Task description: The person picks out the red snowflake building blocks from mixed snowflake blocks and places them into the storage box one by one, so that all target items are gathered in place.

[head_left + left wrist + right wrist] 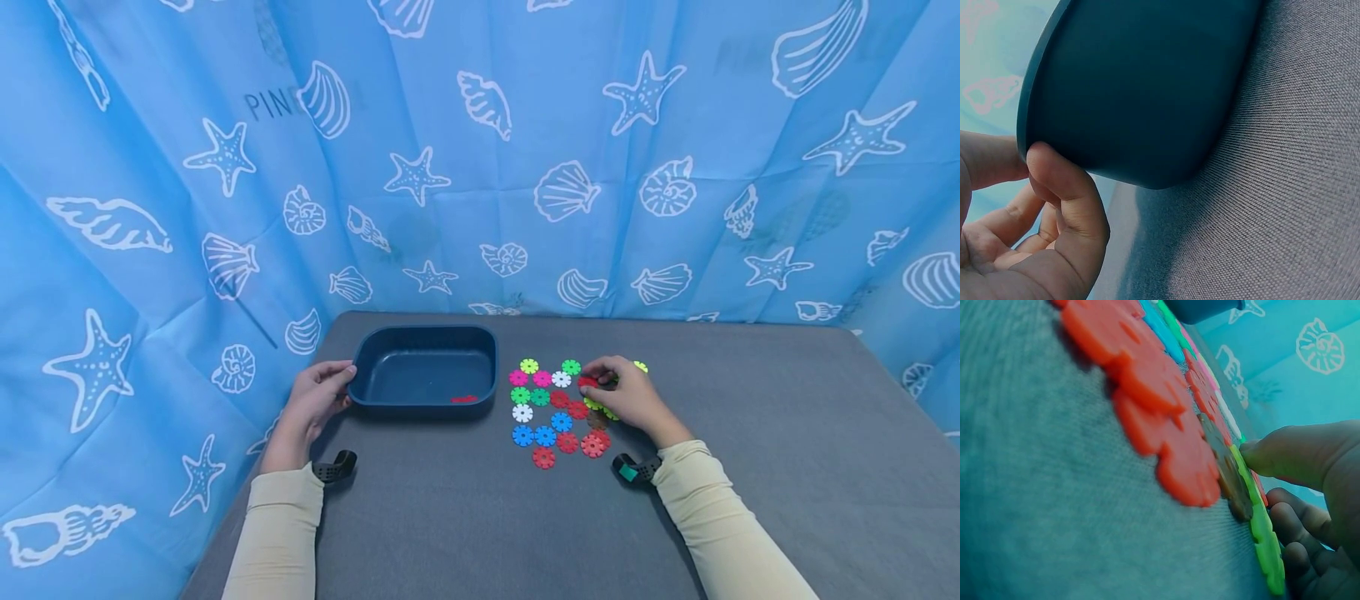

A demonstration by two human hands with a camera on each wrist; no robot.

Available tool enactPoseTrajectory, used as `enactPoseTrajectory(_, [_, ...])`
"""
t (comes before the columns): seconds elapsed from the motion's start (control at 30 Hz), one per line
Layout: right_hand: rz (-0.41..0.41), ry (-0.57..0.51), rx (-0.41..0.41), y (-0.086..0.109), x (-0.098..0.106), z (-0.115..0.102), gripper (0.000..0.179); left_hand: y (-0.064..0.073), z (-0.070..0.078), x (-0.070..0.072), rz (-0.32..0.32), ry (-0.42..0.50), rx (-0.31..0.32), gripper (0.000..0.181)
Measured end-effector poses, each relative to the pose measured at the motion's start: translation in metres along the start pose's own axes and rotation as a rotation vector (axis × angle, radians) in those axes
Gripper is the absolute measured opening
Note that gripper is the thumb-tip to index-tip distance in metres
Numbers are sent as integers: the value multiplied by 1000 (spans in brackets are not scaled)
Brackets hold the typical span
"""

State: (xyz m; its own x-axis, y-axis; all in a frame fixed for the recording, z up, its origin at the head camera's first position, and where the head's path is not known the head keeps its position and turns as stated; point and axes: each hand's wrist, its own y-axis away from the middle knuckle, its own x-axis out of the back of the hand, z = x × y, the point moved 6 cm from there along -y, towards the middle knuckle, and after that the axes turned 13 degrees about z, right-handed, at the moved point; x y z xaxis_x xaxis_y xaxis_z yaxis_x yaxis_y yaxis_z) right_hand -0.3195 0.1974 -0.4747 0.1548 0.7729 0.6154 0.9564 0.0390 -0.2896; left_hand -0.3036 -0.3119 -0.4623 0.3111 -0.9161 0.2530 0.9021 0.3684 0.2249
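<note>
A dark blue rectangular basin [431, 410] stands on the left of the table. My left hand [321, 396] pinches its left rim between thumb and fingers; the left wrist view shows the thumb [1063, 178] against the outer wall. Inside the basin lie red pieces [463, 399] near the front right. To the right spread flat notched plastic discs, including a blue one [522, 435], a white one [522, 412] and a pink one [518, 378]. Among them my right hand [626, 396] pinches a red disc [587, 382] by its edges. Yellow-green discs [1266, 547] lie partly hidden beneath that hand.
A grey cloth covers the table [450, 517]. Behind it hangs a blue curtain [480, 208] printed with shells and starfish. Black bands [335, 468] are on both wrists. Red discs [1166, 437] overlap beside a brown one [1225, 469] near the right hand.
</note>
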Motion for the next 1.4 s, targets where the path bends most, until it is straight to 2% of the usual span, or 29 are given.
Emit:
enactPoseTrajectory(0.53, [-1, -10, 7, -1, -1, -2, 33, 1, 1, 0, -3, 8, 5, 50])
enactPoseTrajectory(0.9, [10, -10, -30, 0, 1, -3, 40, -2, 1, 0, -4, 15, 10, 51])
enactPoseTrajectory(1.4, [22, -13, -32, 1, 1, 0, 40, 0, 1, -1, -5, 4, 6, 51])
